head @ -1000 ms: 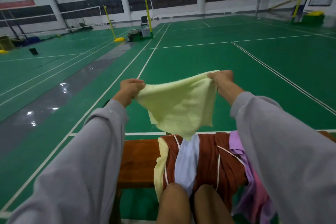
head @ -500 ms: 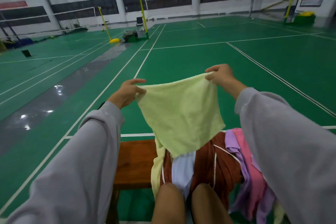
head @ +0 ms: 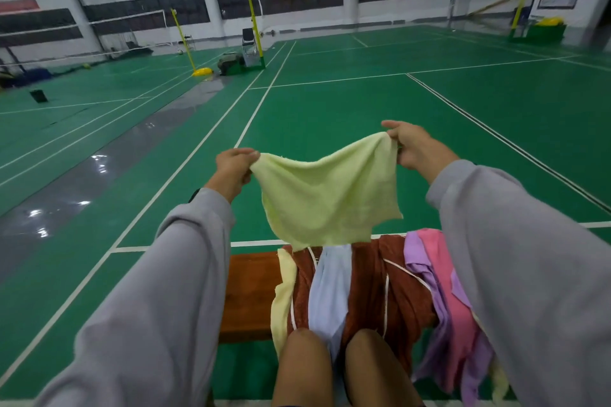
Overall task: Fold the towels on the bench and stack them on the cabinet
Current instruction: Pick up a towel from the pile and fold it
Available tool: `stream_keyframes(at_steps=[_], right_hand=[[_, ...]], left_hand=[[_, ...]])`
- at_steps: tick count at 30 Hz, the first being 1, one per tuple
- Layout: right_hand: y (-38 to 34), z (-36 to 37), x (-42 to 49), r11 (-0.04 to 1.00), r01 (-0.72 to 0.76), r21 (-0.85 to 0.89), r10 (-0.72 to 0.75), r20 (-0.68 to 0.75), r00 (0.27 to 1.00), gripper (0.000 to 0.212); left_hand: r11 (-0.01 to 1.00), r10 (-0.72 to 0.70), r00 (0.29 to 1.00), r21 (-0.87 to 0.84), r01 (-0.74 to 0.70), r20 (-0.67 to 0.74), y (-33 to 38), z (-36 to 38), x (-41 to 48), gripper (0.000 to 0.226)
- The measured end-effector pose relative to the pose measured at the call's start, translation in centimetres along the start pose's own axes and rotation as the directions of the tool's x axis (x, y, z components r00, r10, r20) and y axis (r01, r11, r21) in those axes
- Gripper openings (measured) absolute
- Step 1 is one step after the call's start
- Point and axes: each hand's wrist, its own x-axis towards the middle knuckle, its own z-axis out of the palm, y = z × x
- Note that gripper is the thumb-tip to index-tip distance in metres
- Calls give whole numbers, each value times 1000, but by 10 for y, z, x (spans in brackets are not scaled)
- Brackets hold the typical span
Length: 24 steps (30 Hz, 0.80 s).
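Observation:
A pale yellow towel (head: 325, 196) hangs in the air above the bench, spread between both hands. My left hand (head: 233, 168) pinches its left top corner. My right hand (head: 415, 147) pinches the right top corner, held a little higher. Under it, on the wooden bench (head: 249, 294), lies a heap of towels: a brown one with white trim (head: 370, 277), a white one (head: 330, 287), a second pale yellow one (head: 282, 287), a purple one (head: 418, 258) and a pink one (head: 453, 301). The cabinet is out of view.
My bare knees (head: 337, 370) press against the bench's near side below the heap. Green court floor with white lines (head: 261, 102) stretches ahead. Net posts (head: 253, 26) and a chair (head: 248, 38) stand far off.
The towel's top edge now sags between my hands where it was stretched flat half a second ago, and its bottom edge has lifted off the heap.

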Motion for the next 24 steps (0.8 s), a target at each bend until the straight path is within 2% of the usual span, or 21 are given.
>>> stream_keyframes(at_steps=[2,3,5,8,10,11,13,15,16,17,19,21,22,24], right_hand=[[4,-4,4,998,-5,61,5,-8,1000,42],[6,-5,6,999,-8,52,8,-9,1000,41],[7,-6,9,999,-22,32,22,-2,1000,35],[-3,-12,8,994,51,-95,-53,-20,998,26],[-9,-19,5,949,122,-292,-119,29,992,26],[-10,-22,3,901,157,-405,-139,75,988,26],[-12,-29,2,699,229,-677,-158,167,973,24],[-12,-32,1,395,265,-880,-136,229,964,20],[-11,-32,1,271,272,-923,-127,246,961,16],[-11,-31,0,189,273,-943,-124,253,960,13],[-10,-31,-1,110,262,-959,-137,247,959,9],[-8,-29,-3,75,254,-964,-126,244,962,9],[-6,-29,-3,82,261,-962,-122,250,960,12],[-2,-29,-4,165,287,-944,-136,266,954,21]], left_hand=[[942,-214,977,-267,204,-6,-7,2,1,34],[917,-245,969,-317,240,25,-8,2,1,33],[916,-194,973,-333,225,123,-5,3,-3,27],[968,-12,960,-236,80,279,5,2,-2,34],[983,129,933,82,-165,337,13,0,2,40],[907,184,913,295,-301,364,16,0,4,40],[618,263,869,618,-486,420,24,2,2,38],[379,277,824,732,-567,494,32,5,0,36],[305,261,812,754,-582,522,34,6,1,34],[236,242,803,770,-593,545,35,6,0,33],[131,231,788,784,-606,571,34,8,0,30],[67,300,760,781,-620,577,30,9,1,28],[53,357,743,782,-621,566,28,10,0,28],[79,446,740,801,-593,503,24,11,-2,30]])
